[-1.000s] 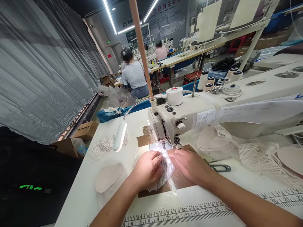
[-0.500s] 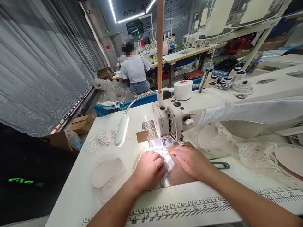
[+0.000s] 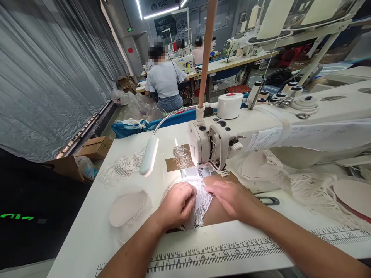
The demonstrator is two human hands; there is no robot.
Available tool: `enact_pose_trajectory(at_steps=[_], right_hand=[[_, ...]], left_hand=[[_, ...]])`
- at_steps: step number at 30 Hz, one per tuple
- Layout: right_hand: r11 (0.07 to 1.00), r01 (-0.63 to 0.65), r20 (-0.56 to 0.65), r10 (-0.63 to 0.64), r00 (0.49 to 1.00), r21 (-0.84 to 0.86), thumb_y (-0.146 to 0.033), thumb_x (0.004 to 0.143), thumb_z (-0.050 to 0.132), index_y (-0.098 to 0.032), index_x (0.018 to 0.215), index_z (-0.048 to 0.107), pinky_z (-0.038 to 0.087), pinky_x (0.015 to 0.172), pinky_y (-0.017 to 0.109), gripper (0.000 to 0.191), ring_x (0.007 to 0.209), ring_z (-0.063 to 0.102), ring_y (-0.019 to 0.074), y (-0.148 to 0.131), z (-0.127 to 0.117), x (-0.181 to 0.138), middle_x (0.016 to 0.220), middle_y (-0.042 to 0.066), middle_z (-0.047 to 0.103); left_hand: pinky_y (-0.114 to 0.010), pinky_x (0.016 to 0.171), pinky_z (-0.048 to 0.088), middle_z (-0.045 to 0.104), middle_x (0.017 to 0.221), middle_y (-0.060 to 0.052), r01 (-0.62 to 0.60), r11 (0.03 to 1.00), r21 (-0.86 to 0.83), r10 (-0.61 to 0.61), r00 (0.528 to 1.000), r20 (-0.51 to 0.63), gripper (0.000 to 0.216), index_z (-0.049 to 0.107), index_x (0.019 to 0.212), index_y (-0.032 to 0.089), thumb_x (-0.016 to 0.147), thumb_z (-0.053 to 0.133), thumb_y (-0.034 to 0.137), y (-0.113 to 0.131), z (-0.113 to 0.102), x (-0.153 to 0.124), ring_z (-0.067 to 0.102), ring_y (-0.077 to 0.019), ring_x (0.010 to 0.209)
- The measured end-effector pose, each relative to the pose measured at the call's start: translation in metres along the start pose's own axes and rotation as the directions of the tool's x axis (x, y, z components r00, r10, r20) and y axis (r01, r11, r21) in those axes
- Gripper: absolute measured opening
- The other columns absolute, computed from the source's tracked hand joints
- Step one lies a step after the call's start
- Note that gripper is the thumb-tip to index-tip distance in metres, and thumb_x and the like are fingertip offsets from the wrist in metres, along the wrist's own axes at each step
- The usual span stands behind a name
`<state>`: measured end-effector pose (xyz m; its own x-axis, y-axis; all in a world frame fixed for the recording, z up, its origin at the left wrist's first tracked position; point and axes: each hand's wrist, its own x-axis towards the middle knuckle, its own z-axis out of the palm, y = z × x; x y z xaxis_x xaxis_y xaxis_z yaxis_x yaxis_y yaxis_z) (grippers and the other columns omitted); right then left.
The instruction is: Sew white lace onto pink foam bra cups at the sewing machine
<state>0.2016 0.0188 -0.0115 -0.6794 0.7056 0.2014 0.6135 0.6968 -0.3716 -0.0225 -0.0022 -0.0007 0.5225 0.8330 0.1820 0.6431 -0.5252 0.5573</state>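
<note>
Nearest edge: printed ruler [image 3: 220,253] along the front of the table [image 3: 95,239], both forearms crossing above it.

Left hand [image 3: 177,204]: fingers curled, knuckles up, pressed down on the lace [image 3: 203,199], bunching its left side. Right hand [image 3: 232,197]: flat, fingers together and extended toward the left, palm down on a brown patch [image 3: 216,212], fingertips touching the lace's right edge. Hands close together, lace between them; no pinch visible.

Lace: white, openwork, lying on the table just in front of the needle area, far edge reaching under the machine head [image 3: 210,144]. Exact contact with the presser foot cannot be told.

Left of the hands: pale oval pad [image 3: 126,208] resting on the table. Beyond it: second heap of lace trim [image 3: 121,170]. White lamp [image 3: 149,154] on a gooseneck, hanging over the table just left of the machine head. Brown tape [image 3: 179,158] stuck to the table beside the head.

Right of the hands: dark scissors handle [image 3: 268,200], then piled white fabric [image 3: 313,185] under the machine arm [image 3: 313,123].

On top of the machine: white knob [image 3: 230,105], thread spools [image 3: 275,96], tan pole [image 3: 206,54] rising upward.

Floor at left: cardboard boxes [image 3: 94,146], grey plastic curtain [image 3: 49,77].

Far: a person [image 3: 165,83] seated with back turned at another sewing table.
</note>
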Motion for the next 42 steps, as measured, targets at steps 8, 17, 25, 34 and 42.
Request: enact_pose_trajectory(at_steps=[8,17,25,34,42], right_hand=[[0.993,0.061,0.156,-0.045,0.987,-0.098,0.003,0.065,0.044,-0.019,0.103,0.061,0.037,0.066,0.029,0.048,0.079,0.048,0.0197,-0.004,0.005,-0.023,0.085,0.006,0.055],[0.995,0.019,0.173,-0.002,0.985,-0.099,0.009,0.062,0.039,-0.018,0.111,0.057,0.037,0.067,0.031,0.059,0.082,0.045,0.0206,-0.004,0.011,-0.026,0.089,0.006,0.052],[0.997,0.033,0.157,-0.022,0.987,-0.068,0.009,0.061,0.039,-0.018,0.109,0.058,0.036,0.066,0.031,0.058,0.08,0.043,0.02,-0.002,0.01,-0.027,0.088,0.006,0.052],[1.0,0.022,0.146,-0.02,0.989,-0.009,0.003,0.071,0.039,-0.02,0.104,0.06,0.034,0.064,0.029,0.045,0.076,0.044,0.0192,-0.001,0.003,-0.024,0.085,0.005,0.053],[1.0,-0.013,0.061,0.014,0.998,-0.017,-0.002,0.079,0.035,-0.018,0.101,0.06,0.031,0.06,0.029,0.037,0.071,0.043,0.0182,0.001,0.011,-0.022,0.081,0.005,0.052]], left_hand=[[-0.035,0.079,0.041,0.059,0.09,-0.005,-0.208,0.944,0.257,0.19,0.977,0.093,0.033,0.057,0.111,0.021,0.081,0.048,0.012,0.002,0.007,-0.002,0.049,-0.0193,0.082],[-0.038,0.08,0.037,0.053,0.082,-0.004,-0.252,0.882,0.398,0.203,0.966,0.162,0.036,0.055,0.118,0.025,0.084,0.049,0.014,0.003,0.014,-0.002,0.042,-0.0172,0.074],[-0.041,0.083,0.035,0.053,0.083,-0.004,-0.234,0.867,0.441,0.166,0.968,0.188,0.04,0.05,0.123,0.024,0.083,0.049,0.018,0.004,0.015,-0.003,0.043,-0.0187,0.075],[-0.045,0.087,0.034,0.054,0.083,-0.005,-0.256,0.844,0.472,0.186,0.964,0.189,0.041,0.05,0.124,0.022,0.084,0.048,0.017,0.004,0.016,-0.003,0.045,-0.0192,0.075],[-0.046,0.093,0.037,0.054,0.117,-0.012,-0.294,0.863,0.412,0.257,0.956,0.144,0.04,0.054,0.121,0.019,0.081,0.051,0.016,0.005,0.015,0.0,0.047,-0.0265,0.105]])
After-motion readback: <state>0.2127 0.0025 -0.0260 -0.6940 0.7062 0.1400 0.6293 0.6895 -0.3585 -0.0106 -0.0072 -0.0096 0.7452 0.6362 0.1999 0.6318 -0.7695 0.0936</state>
